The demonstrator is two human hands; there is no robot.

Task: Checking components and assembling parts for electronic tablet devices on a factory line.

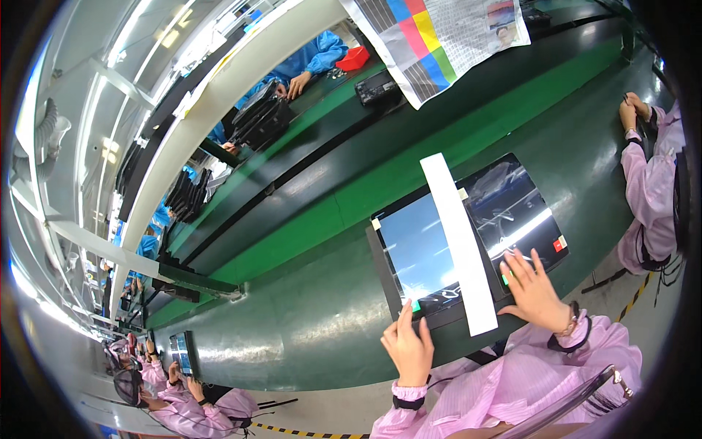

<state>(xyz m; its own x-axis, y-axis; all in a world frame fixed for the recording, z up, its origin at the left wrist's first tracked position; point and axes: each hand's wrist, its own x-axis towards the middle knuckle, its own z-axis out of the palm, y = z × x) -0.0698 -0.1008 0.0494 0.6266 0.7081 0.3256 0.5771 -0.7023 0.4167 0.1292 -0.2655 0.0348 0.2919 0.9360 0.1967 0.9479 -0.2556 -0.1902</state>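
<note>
In front of me on the bench lie two flat screen panels side by side. The left panel (420, 238) has a light, reflective face in a dark frame, and the right panel (504, 194) is glossy black under wrinkled clear film. A long white strip (459, 245) lies slantwise between them, covering their inner edges. My left hand (408, 353) is open at the near left corner of the left panel, its fingertips by a green tab (416, 306). With fingers spread, my right hand (537, 296) rests at the near edge of the right panel. A red label (559, 244) sits on that panel's right corner.
A printed colour sheet (439, 44) hangs over the far side of the green bench (292, 314). Beyond stand a black device (376, 88), a red bin (352, 58) and blue-sleeved co-workers. Pink-sleeved people (651, 175) sit right and far left. A pale beam (168, 154) crosses the left.
</note>
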